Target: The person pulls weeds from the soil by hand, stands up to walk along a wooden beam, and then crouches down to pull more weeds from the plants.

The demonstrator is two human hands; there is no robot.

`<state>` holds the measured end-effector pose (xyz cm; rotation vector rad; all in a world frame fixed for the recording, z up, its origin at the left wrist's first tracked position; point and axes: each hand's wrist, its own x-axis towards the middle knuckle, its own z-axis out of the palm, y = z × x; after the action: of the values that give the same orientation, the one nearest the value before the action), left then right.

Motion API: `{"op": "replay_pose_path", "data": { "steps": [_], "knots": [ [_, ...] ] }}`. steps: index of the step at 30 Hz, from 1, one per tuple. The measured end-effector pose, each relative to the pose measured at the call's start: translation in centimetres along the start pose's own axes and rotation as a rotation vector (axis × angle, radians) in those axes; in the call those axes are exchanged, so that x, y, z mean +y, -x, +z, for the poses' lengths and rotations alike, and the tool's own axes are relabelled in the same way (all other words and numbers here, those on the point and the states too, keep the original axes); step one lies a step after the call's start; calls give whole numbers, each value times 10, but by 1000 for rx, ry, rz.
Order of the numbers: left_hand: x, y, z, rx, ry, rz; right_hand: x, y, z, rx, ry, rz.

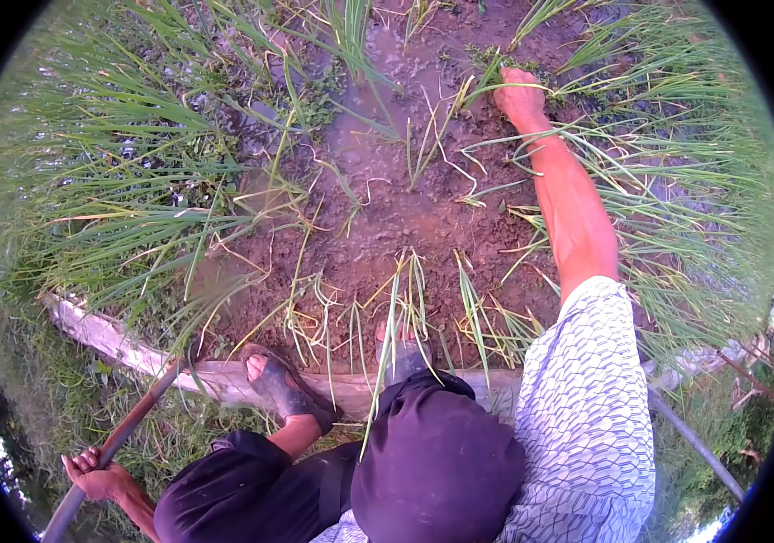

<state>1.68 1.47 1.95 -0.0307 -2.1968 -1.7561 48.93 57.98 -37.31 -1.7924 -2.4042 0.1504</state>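
Observation:
My left hand (95,472), low at the left, is wrapped round a long wooden tool handle (138,412). The handle slants up toward the edge of the muddy bed, and its far end is hard to make out among the leaves. My right hand (521,94) reaches far out to the upper right, closed and down at the soil. Its fingertips are hidden in a patch of small leafy weeds (488,58). Long, thin, onion-like leaves (577,145) lie across and beside my right forearm.
Wet brown mud (378,217) with thin upright plants lies between two thick green stands (133,172). A pale log edging (224,378) borders the bed, my sandalled feet (283,385) against it. A grey pole (694,443) slants at the lower right.

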Motion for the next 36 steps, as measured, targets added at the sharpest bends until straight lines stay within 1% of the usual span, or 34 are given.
{"op": "replay_pose_path", "data": {
  "steps": [2, 3, 6, 7, 8, 10, 12, 14, 16, 17, 21, 25, 28, 29, 32, 33, 36],
  "knots": [
    [3, 0, -1, 1, -10, 5, 8, -3, 9, 12, -41, 2],
    [4, 0, 0, 5, -11, 5, 5, -3, 0, -87, -66, 144],
    [1, -3, -2, -7, 16, -19, 24, -4, -3, 8, -202, 323],
    [0, -6, -5, -13, 26, -29, 30, -6, -11, 25, -321, 454],
    [0, -8, -8, -6, 19, -27, 36, -7, -22, 24, -411, 513],
    [-2, -8, -6, 10, 26, -24, 56, -16, -22, 57, -450, 561],
    [-2, -11, -8, 6, 27, -37, 65, -23, -15, 20, -351, 324],
    [-2, -11, -9, 9, 28, -45, 68, -27, -6, -18, -220, 157],
    [0, -8, -7, 8, 28, -51, 43, -21, -21, -56, -54, 70],
    [2, -5, -4, 13, 33, -55, 34, -19, -27, -102, -30, 76],
    [-1, -9, -6, 33, 20, -48, 32, -20, -8, 124, -27, 14],
    [3, -4, -3, 42, -9, -45, 22, -20, -9, 8, 0, 60],
    [1, -8, -7, 27, -5, -52, 43, -24, -1, 16, -186, 96],
    [0, -8, -7, 24, 4, -62, 54, -25, 8, -4, -351, 180],
    [1, -8, -8, 16, 19, -80, 44, -16, -9, -78, -647, 424],
    [1, -7, -7, 19, 20, -82, 47, -19, -15, -198, -593, 413],
    [2, -9, -7, 15, 10, -84, 30, -20, -10, -149, -270, 56]
  ]
}}
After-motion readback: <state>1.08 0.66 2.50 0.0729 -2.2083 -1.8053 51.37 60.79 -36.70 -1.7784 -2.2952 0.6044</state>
